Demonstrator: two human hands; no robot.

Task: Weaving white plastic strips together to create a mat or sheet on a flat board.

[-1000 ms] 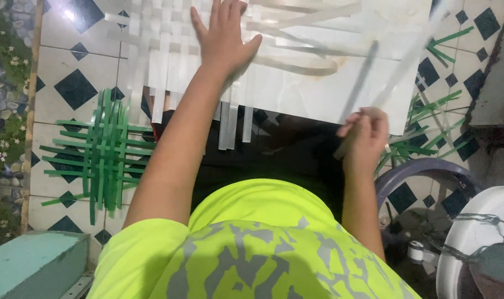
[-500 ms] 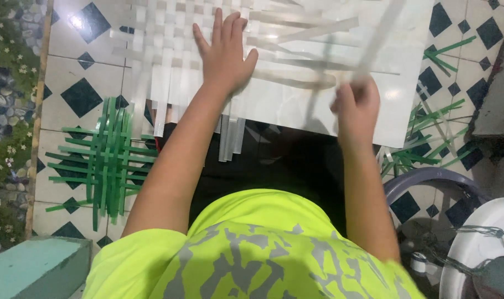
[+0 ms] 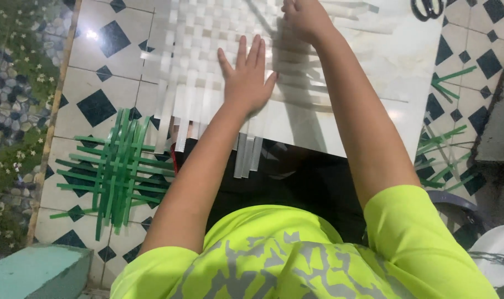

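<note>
A mat of woven white strips (image 3: 207,61) lies on a white board (image 3: 368,116) on the tiled floor. My left hand (image 3: 246,77) presses flat on the mat's near right part, fingers spread. At the mat's far right edge, my right hand (image 3: 304,16) is curled around a long white strip (image 3: 346,11) that runs off to the right. Loose ends of the white strips hang over the board's near edge above my dark lap.
A loose lattice of green strips (image 3: 119,171) lies on the tiles at the left. More green strips (image 3: 445,144) are scattered on the right. Black scissors (image 3: 427,6) sit at the top right. A teal block (image 3: 36,271) is at the bottom left, and a grey basin rim (image 3: 462,205) at the lower right.
My right hand, which held a white strip up near my lap, has moved forward to the mat's far right edge. My left hand has stayed flat on the mat.
</note>
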